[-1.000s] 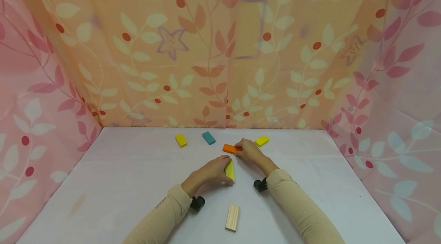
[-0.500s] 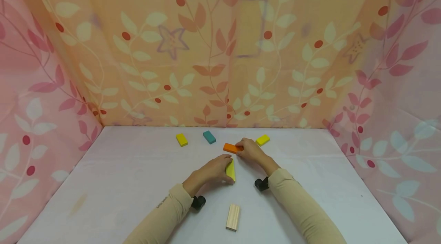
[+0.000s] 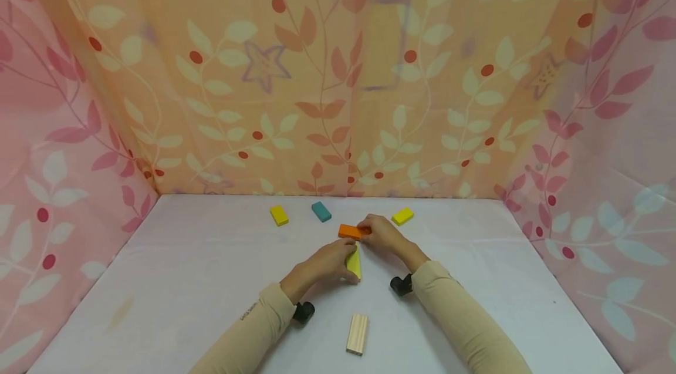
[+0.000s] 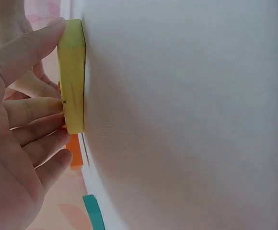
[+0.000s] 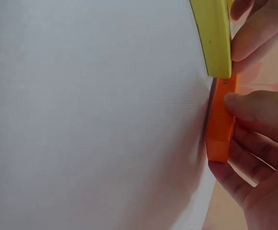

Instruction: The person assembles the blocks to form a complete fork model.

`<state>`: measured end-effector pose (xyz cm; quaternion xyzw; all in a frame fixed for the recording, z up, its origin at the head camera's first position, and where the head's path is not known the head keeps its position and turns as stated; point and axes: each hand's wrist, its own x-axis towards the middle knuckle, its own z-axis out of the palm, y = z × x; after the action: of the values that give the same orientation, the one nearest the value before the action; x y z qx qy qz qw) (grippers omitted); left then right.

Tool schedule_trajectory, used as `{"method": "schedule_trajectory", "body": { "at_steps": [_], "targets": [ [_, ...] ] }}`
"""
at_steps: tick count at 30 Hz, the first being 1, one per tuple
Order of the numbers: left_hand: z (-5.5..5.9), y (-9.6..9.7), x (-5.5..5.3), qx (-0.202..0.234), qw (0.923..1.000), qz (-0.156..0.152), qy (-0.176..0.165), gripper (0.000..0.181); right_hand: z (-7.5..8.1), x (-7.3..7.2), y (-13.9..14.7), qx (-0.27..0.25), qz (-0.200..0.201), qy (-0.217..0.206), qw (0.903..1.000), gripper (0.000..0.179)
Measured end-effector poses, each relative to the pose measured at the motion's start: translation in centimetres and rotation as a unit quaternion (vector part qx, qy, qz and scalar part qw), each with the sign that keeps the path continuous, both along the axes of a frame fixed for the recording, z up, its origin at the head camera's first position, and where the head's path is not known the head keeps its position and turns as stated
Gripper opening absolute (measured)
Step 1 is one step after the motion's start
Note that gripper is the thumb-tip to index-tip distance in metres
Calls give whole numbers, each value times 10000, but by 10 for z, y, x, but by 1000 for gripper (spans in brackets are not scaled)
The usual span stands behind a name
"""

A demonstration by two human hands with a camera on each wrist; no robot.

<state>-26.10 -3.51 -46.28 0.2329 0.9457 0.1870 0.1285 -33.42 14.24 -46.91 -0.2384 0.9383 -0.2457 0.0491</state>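
Observation:
My left hand point(image 3: 328, 261) holds a yellow-green block point(image 3: 354, 262) lying lengthwise on the white table, thumb at its near end and fingers at its far end. In the left wrist view the block point(image 4: 73, 81) shows its long side, with the thumb and fingertips along it. Just beyond, my right hand point(image 3: 385, 233) grips an orange block point(image 3: 349, 231) by its right part, thumb on one long side and fingers on the other. The right wrist view has the orange block point(image 5: 220, 120) right at the end of the yellow-green block point(image 5: 214, 38).
Behind the hands lie a yellow block point(image 3: 279, 215), a teal block point(image 3: 321, 211) and another yellow block point(image 3: 402, 216). A plain ridged wooden block point(image 3: 357, 334) lies in front, between the forearms. Patterned cloth walls point(image 3: 327, 98) enclose the back and sides.
My right hand has drawn the orange block slightly nearer and to the left, toward the far end of the yellow-green block. The left hand stays in place.

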Motion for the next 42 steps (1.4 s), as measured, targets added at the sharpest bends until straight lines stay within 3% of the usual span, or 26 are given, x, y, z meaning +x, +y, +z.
{"method": "schedule_trajectory", "body": {
  "at_steps": [11,32,42],
  "targets": [
    [-1,-1,3,-125,9993,-9,357,73,3,6,-2,-58,274,-113,9995,27],
    [5,1,3,-258,9986,-30,465,70,8,4,-3,-76,701,-6,9975,24],
    [4,0,4,-240,9985,-94,482,69,7,3,-1,-234,703,-181,9971,24]
  ]
}}
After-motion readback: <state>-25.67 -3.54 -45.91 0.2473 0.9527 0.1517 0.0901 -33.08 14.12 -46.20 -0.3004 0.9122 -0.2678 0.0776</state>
